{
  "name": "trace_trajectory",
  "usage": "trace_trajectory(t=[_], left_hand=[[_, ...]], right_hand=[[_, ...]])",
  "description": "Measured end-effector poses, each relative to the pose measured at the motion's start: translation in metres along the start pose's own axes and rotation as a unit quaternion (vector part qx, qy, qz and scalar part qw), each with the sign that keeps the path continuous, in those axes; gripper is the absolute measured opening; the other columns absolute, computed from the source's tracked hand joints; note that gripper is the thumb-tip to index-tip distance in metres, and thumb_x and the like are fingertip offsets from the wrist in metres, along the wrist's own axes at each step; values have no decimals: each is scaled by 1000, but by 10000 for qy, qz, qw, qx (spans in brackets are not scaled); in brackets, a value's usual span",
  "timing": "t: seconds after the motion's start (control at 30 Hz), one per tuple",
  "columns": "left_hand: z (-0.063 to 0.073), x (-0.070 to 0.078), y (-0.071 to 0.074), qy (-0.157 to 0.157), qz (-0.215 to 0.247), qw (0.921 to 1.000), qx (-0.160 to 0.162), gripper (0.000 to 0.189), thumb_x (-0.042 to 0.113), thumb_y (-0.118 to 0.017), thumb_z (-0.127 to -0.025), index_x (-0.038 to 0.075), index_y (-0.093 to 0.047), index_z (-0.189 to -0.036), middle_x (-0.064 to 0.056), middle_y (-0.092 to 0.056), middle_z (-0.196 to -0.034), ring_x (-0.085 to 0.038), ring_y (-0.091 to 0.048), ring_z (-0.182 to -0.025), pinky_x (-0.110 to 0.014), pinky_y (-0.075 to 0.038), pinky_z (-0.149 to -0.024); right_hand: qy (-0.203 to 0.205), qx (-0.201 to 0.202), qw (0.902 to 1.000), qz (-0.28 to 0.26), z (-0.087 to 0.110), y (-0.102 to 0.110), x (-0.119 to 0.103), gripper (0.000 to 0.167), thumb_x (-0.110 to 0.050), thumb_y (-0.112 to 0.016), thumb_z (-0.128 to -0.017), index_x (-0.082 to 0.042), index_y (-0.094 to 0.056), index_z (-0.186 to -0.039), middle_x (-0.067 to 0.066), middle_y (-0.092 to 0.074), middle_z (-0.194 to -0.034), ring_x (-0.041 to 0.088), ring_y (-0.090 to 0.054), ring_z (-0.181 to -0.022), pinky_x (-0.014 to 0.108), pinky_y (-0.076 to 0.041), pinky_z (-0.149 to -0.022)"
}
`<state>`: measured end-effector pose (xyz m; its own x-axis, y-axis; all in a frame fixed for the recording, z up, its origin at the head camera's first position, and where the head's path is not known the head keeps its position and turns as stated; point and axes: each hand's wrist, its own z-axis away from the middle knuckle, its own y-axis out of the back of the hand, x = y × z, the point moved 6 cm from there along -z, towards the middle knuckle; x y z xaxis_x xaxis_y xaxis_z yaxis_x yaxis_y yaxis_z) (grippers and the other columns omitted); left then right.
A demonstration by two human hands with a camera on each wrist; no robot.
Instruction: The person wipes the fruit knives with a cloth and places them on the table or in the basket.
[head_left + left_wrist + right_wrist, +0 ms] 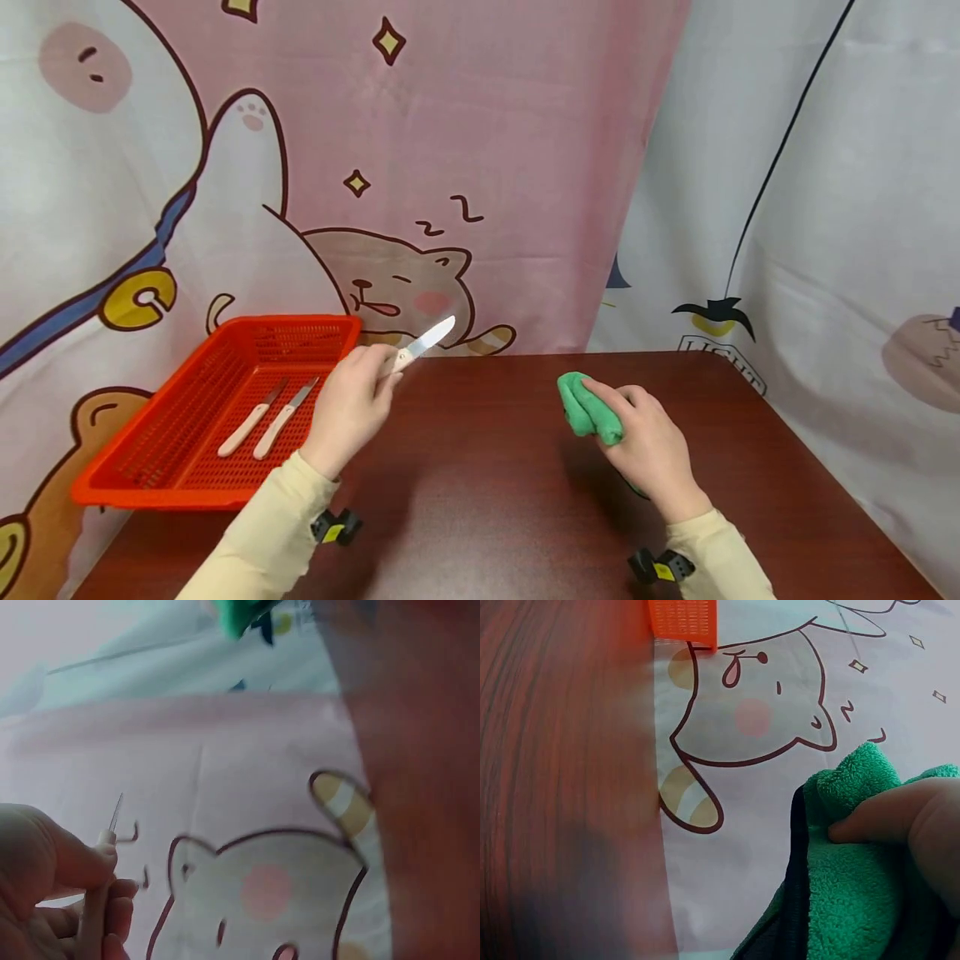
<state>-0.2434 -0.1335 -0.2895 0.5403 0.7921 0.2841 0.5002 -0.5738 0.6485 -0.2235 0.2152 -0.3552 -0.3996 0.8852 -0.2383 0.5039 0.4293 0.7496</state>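
My left hand (pixel 354 408) grips a small knife (pixel 426 340) by its pale handle, above the table beside the basket. The blade points up and to the right; in the left wrist view the knife handle (pixel 93 915) lies between thumb and curled fingers. Over the right part of the table, my right hand (pixel 651 446) holds a folded green cloth (pixel 588 408). Close up, the thumb presses into the cloth (pixel 855 892), which has a dark edge. Two more knives with pale handles, a left one (pixel 243 429) and a right one (pixel 276 432), lie in the red basket (pixel 161 498).
The brown wooden table (pixel 480 517) ends at the back against a pink and white curtain (pixel 517 167) printed with cartoon animals. The red basket stands at the table's left side. Small dark cameras sit at both wrists, such as the right wrist camera (pixel 662 568).
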Motion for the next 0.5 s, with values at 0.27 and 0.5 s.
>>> trace_trajectory(t=[0.27,0.5], left_hand=[[-26,-45,32,716,-108,9969,-305,20,1,-70,-86,-2,-65,-105,-20,-66,-94,-35,-59,-81,-51,-48,-75],[-27,-92,46,1398,-190,9878,-657,22,5,-65,-91,-4,-64,-111,-23,-66,-100,-36,-61,-81,-53,-49,-73]], right_hand=[[-71,-91,9999,-1,1,-2,5,74,-2,-81,-70,-26,-59,-137,11,-59,-103,29,-58,-90,40,-46,-55],[-194,-205,9996,5,3,-6,11,72,-5,-82,-71,-26,-59,-137,11,-59,-103,29,-58,-91,42,-48,-56]])
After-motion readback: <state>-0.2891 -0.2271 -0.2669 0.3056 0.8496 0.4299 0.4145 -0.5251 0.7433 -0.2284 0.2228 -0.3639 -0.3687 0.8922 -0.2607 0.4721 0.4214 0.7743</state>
